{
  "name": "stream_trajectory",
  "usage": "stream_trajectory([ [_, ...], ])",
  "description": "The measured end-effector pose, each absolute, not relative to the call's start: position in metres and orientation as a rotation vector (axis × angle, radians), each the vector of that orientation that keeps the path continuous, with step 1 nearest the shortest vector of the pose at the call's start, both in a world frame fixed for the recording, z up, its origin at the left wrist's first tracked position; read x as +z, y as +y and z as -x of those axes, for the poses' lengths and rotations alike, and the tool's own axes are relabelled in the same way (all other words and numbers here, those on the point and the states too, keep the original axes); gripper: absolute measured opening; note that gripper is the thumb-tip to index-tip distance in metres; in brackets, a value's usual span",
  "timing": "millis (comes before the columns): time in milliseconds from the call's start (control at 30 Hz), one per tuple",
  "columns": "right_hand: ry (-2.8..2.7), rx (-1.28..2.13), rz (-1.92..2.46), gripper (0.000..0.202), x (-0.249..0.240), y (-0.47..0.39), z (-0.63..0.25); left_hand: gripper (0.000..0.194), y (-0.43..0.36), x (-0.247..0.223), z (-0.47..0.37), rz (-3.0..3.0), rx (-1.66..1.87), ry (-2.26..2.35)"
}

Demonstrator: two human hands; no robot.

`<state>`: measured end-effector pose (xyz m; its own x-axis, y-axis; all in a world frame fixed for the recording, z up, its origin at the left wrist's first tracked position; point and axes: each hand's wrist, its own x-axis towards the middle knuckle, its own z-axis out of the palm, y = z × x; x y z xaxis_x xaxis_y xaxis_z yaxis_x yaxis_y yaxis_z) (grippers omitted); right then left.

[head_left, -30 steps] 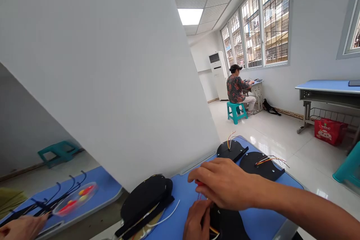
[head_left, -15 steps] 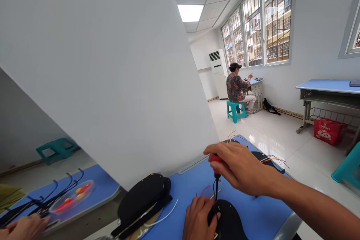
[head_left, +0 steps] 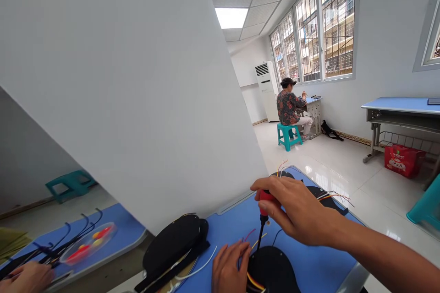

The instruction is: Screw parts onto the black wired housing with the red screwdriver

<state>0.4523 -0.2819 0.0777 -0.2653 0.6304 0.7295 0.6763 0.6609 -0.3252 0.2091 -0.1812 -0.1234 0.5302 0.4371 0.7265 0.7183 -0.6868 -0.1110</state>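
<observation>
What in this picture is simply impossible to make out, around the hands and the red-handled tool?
All in the head view:
- Tip of the red-handled screwdriver: too small to tell whether it touches the round black plate.
- Screwdriver handle: mostly wrapped by the right hand.
- Black plate's near side: cut by the bottom edge.
- Left hand: wrist cut off; its grip on the coloured wires is unclear.
- Desk behind the white partition: hidden.

right hand (head_left: pixel 295 213) gripped a red-handled screwdriver (head_left: pixel 264 208) upright over a black disc (head_left: pixel 273 270); left hand (head_left: pixel 228 270) steadied it.
</observation>
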Motion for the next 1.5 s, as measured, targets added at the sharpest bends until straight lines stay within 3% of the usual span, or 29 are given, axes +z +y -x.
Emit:
stream_trajectory([
  [233, -2.006, -0.093, 0.986, 0.020, 0.074, -0.272, -0.439, 0.026, -0.187, -0.127, -0.216, 2.388, -1.007, -0.903],
  [767, -2.161, -0.149, 1.057, 0.018, 0.075, -0.268, -0.426, 0.018, -0.203, -0.103, -0.225, 2.394, -0.993, -0.762],
  [1500, -2.100, -0.328, 1.097, 0.017, 0.061, -0.264, -0.399, 0.013, -0.198, -0.115, -0.224, 2.290, -1.003, -0.815],
])
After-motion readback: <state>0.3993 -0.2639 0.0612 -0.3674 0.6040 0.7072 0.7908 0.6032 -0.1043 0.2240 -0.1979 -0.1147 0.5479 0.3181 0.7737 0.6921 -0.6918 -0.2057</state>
